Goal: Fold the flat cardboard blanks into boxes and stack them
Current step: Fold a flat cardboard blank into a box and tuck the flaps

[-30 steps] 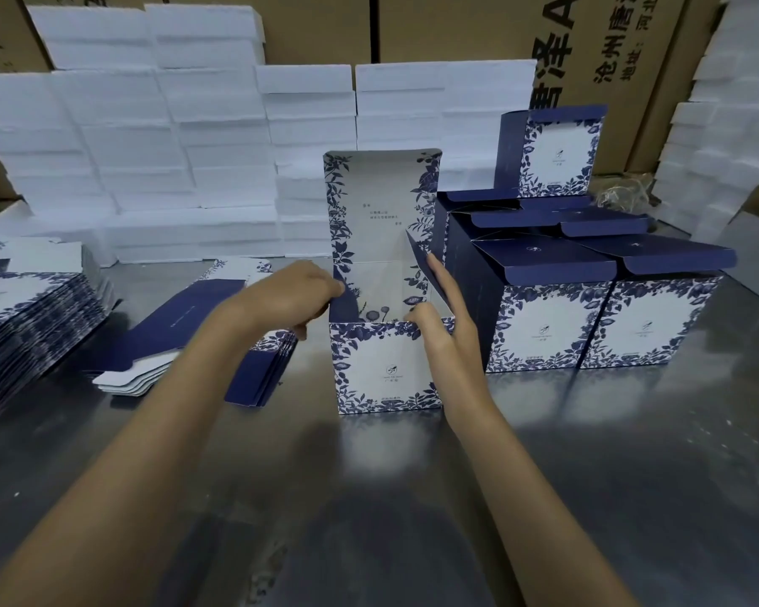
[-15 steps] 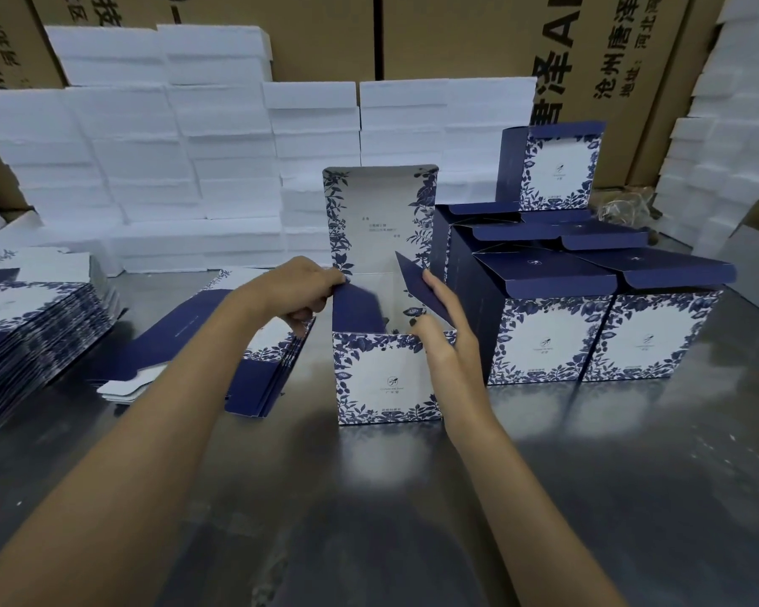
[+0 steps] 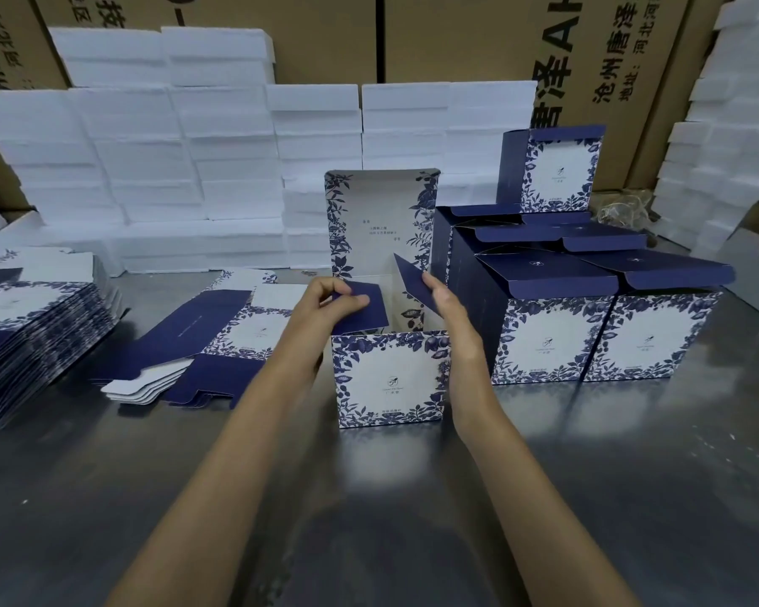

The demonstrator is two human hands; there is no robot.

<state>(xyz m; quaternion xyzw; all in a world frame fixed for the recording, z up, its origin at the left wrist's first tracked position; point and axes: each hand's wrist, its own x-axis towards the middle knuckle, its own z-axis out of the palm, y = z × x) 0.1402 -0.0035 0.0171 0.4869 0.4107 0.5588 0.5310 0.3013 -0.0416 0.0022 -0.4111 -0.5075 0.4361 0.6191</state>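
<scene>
A half-folded blue-and-white floral box (image 3: 388,378) stands upright on the steel table, its tall lid panel (image 3: 380,221) raised behind. My left hand (image 3: 329,300) pinches the box's left navy side flap (image 3: 367,315), which leans inward. My right hand (image 3: 445,306) presses with straight fingers on the right navy flap (image 3: 410,280), tilting it inward. Finished boxes (image 3: 548,339) stand in a group to the right, one more (image 3: 553,170) stacked on top at the back. Flat blanks (image 3: 220,339) lie just left of the box, and a thick pile of blanks (image 3: 31,326) sits at the far left.
White foam slabs (image 3: 220,168) are stacked along the back and at the right edge (image 3: 728,138), with large brown cartons (image 3: 456,37) behind. The steel table (image 3: 413,510) stretches toward me, reflective.
Both hands have lifted from the box's rim to its side flaps; the left flap now sits higher and folds inward under the left hand's pinch. The view moved slightly closer.
</scene>
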